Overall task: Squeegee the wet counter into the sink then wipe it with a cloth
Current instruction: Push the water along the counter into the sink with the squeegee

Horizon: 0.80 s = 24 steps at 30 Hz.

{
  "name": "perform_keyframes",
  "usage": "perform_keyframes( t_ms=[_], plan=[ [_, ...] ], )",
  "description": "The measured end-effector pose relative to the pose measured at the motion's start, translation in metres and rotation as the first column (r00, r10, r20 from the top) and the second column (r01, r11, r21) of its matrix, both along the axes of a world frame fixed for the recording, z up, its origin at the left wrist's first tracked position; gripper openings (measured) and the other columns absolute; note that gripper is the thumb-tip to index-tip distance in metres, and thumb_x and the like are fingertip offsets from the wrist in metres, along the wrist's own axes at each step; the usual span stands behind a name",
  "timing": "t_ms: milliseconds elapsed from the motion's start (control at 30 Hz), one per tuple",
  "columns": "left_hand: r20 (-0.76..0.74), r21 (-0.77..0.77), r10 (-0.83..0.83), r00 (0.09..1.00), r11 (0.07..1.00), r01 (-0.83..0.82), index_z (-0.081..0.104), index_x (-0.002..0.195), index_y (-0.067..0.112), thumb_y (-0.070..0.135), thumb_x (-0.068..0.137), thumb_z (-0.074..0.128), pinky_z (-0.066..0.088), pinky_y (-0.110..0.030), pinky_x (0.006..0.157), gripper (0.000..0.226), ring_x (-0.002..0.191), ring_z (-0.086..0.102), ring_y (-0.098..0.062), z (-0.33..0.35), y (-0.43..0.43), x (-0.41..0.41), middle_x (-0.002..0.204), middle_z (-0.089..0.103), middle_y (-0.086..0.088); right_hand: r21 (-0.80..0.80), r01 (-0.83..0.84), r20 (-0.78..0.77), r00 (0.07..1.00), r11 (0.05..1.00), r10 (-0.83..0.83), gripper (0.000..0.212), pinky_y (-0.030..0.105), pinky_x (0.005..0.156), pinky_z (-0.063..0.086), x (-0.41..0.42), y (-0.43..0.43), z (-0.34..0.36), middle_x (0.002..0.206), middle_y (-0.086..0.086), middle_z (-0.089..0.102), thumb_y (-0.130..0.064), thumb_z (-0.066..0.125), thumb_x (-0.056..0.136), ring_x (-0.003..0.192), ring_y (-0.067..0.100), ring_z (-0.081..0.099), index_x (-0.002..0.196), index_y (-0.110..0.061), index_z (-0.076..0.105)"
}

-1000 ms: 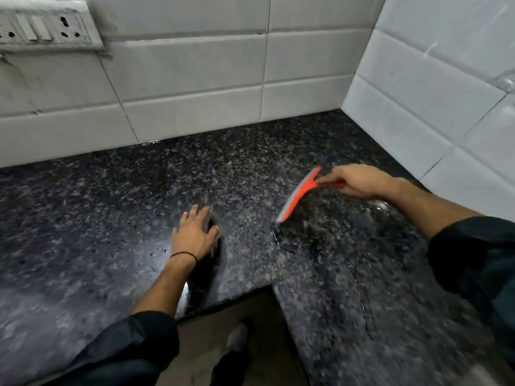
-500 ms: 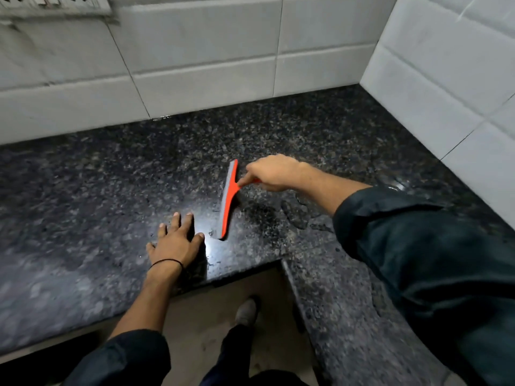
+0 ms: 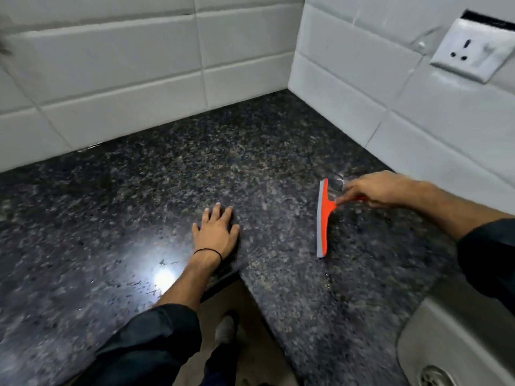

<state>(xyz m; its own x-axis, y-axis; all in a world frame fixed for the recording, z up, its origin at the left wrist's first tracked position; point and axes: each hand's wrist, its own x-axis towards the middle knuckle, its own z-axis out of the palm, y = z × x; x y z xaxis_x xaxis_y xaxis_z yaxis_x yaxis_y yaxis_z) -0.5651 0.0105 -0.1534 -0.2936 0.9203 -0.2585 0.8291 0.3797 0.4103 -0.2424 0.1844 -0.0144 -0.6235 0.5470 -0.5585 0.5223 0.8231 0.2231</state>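
An orange squeegee (image 3: 323, 218) with a grey rubber blade stands on the dark speckled granite counter (image 3: 139, 204), blade edge pointing left. My right hand (image 3: 373, 190) grips its orange handle from the right. My left hand (image 3: 216, 232) lies flat on the counter, fingers spread, near the inner corner of the L-shaped top, left of the squeegee. Wet streaks and droplets glint around the blade and near the front edge. A steel sink (image 3: 446, 344) with its drain (image 3: 437, 376) shows at the bottom right. No cloth is in view.
White tiled walls (image 3: 125, 79) close the counter at the back and right. A white wall socket (image 3: 473, 48) sits on the right wall. The floor and my shoes (image 3: 225, 330) show below the counter's inner corner.
My right hand has carried the squeegee from beside my left hand back to the right, toward the right wall. The view shifted right, bringing the sink and socket in. The left hand stays flat.
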Motion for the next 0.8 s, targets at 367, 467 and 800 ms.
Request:
perform_keyframes(
  t_ms=[367,467,800],
  plan=[
    [-0.051,-0.244,-0.141,0.989,0.962,0.125,-0.007,0.155,0.034,0.079,0.08,0.045,0.009,-0.063,0.117,0.102,0.152,-0.009,-0.026,-0.002,0.082,0.002,0.164,-0.017,0.006,0.056,0.189,-0.372,0.915,0.98,-0.156,0.059,0.036,0.074,0.045,-0.079,0.085,-0.003,0.107,-0.005,0.058,-0.016,0.051,0.09,0.101,0.022,0.061,0.132,-0.056,0.048],
    [-0.035,-0.257,-0.161,0.986,0.955,0.147,-0.007,0.155,0.038,0.082,0.076,0.048,0.012,-0.064,0.116,0.106,0.152,-0.007,-0.025,-0.005,0.09,-0.005,0.164,-0.017,0.007,0.054,0.196,-0.426,0.891,0.979,-0.154,0.065,0.039,0.081,0.047,-0.138,0.111,-0.014,0.119,0.002,0.06,-0.008,0.046,0.086,0.11,0.028,0.06,0.132,-0.053,0.05],
    [-0.019,-0.281,-0.213,0.977,0.939,0.199,0.013,0.155,0.036,0.057,0.088,0.056,0.033,-0.051,0.114,0.083,0.15,0.014,-0.03,0.001,0.106,-0.021,0.166,0.004,0.004,0.014,0.305,-0.404,0.873,0.952,-0.273,0.046,0.039,0.084,0.043,-0.177,0.138,-0.046,0.127,0.008,0.06,-0.01,0.041,0.094,0.115,0.031,0.057,0.134,-0.03,0.054]
  ],
)
